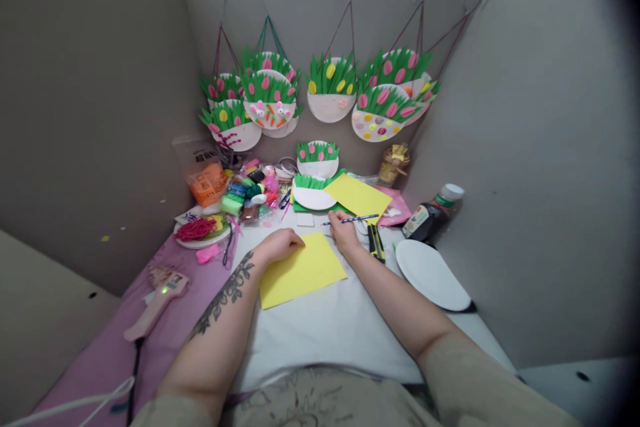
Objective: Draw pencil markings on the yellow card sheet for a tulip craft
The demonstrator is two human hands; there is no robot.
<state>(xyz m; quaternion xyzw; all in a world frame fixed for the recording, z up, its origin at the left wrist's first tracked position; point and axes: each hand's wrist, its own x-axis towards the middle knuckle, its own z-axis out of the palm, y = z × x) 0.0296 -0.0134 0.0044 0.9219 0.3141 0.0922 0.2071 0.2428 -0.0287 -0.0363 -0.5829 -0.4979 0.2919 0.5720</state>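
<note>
Both of my hands are over the white tabletop. My left hand (284, 244) rests at the upper left edge of a yellow sheet of paper (303, 273), its fingers bent together on the sheet; the fingertips are partly hidden. Just right of the sheet, my right hand (344, 231) grips a dark patterned pencil (365, 218), whose tip points left. Behind that hand lies another yellow sheet (357, 196). A black and yellow cutter knife (376, 243) sits beside my right wrist.
Paper-plate baskets with paper grass (270, 97) hang at the back. Bagged coloured clay (245, 197), a plate with red yarn (197, 230) and a pink glue gun (159, 300) lie left. A dark bottle (433, 213) and a cut white plate (433, 273) are right.
</note>
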